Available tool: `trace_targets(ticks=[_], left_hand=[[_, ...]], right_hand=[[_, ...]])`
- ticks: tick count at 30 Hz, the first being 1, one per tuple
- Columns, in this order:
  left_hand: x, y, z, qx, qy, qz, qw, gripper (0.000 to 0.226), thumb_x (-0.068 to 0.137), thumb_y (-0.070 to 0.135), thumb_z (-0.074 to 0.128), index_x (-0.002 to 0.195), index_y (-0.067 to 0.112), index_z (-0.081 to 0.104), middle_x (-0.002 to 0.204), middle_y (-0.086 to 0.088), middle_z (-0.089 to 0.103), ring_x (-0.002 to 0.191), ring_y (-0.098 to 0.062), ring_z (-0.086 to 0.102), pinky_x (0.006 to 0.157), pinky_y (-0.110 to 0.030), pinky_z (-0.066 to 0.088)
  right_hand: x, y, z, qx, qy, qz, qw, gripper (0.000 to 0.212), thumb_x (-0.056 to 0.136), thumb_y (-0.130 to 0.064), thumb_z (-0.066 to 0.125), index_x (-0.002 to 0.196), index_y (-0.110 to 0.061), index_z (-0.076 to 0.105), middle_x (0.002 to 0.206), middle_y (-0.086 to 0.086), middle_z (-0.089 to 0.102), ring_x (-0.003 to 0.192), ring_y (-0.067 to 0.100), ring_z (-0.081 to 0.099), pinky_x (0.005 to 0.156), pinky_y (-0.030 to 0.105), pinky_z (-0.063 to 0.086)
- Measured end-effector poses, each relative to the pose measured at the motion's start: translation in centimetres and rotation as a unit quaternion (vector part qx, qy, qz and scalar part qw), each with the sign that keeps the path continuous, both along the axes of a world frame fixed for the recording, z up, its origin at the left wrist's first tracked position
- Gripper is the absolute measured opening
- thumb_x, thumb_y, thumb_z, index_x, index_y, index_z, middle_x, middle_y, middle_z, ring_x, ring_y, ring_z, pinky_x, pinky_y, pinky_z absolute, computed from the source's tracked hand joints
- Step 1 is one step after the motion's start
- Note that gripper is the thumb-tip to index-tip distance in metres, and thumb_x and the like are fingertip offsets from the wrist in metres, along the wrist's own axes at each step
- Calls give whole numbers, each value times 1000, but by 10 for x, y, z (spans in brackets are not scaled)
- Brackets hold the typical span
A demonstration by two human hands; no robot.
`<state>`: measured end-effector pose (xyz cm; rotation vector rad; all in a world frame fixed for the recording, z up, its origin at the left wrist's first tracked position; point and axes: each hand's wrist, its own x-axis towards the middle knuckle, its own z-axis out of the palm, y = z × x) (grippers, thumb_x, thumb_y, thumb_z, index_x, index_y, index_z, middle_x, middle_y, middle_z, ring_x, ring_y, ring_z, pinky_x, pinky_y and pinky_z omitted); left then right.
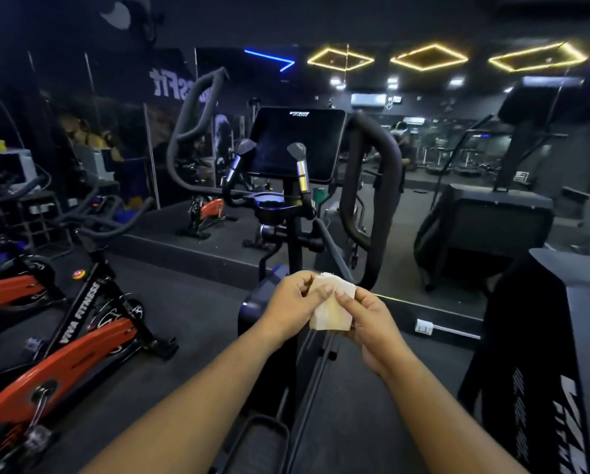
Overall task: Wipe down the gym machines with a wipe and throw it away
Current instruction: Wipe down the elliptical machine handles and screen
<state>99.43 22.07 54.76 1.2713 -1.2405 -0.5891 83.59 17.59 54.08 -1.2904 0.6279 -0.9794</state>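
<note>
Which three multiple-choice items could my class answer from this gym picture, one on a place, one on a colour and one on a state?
1. Where is the wipe?
A. Draped on the console
B. Between both hands, in front of the elliptical
C. On the floor

2. What colour are the frames of the spin bikes at left?
A. Red
B. Green
C. White

3. What state is the elliptical's screen in?
A. Showing a workout
B. Dark
C. Covered by a towel

Answers:
1 B: the left hand and right hand pinch the wipe before the elliptical.
2 A: the spin bikes have red frames.
3 B: the screen is black.
</note>
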Motion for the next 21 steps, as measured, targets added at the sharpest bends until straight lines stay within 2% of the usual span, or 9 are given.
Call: trace_targets(ticks=[4, 8, 12, 15, 17, 19, 21], left_hand=[[11, -58, 14, -25, -42, -2, 999, 13, 96, 21, 73, 102, 10, 73, 94, -6, 77, 88, -17, 73, 79, -40, 59], [16, -115, 36, -57, -94, -2, 994, 12, 96, 26, 74, 101, 16, 74, 92, 1, 77, 87, -15, 73, 79, -38, 61], [15, -182, 74, -97, -146, 32, 984, 7, 94, 24, 75, 100, 21, 74, 91, 6, 75, 86, -10, 70, 86, -38, 59], [18, -216, 95, -129, -195, 53, 971, 8, 93, 29, 73, 101, 29, 71, 93, 9, 72, 86, -12, 67, 85, -40, 57], [23, -232, 106, -161, -265, 96, 946, 14, 93, 32, 72, 107, 29, 70, 104, 11, 67, 97, -14, 63, 91, -38, 54], [28, -253, 113, -200, -366, 145, 897, 22, 93, 33, 71, 114, 26, 68, 116, 8, 62, 112, -16, 57, 99, -36, 47], [32, -270, 122, -231, -464, 175, 837, 30, 92, 36, 70, 120, 25, 66, 125, 6, 58, 120, -18, 53, 102, -39, 44]], right_hand=[[6, -56, 11, -21, -11, -30, 999, 27, 94, -24, 70, 112, -4, 68, 104, 20, 75, 95, 36, 73, 83, 48, 58], [6, -111, 27, -57, -37, -59, 996, 11, 96, -18, 67, 102, -9, 65, 94, 14, 75, 86, 29, 71, 74, 41, 58], [3, -185, 60, -130, -46, -105, 985, 3, 97, -13, 67, 97, -15, 64, 94, 13, 72, 86, 26, 67, 80, 47, 54], [-1, -224, 88, -214, -32, -157, 964, 8, 98, -12, 65, 102, -20, 65, 102, 11, 71, 90, 20, 68, 81, 42, 56], [-5, -239, 109, -279, -24, -188, 941, 13, 99, -13, 63, 106, -23, 66, 104, 2, 71, 94, 15, 67, 81, 31, 55], [-7, -255, 133, -346, -37, -223, 911, 17, 99, -9, 62, 108, -22, 69, 102, -5, 72, 94, 11, 67, 81, 24, 52], [-8, -264, 158, -397, -55, -261, 878, 17, 99, -8, 63, 108, -21, 70, 95, -9, 73, 84, 10, 65, 75, 21, 51]])
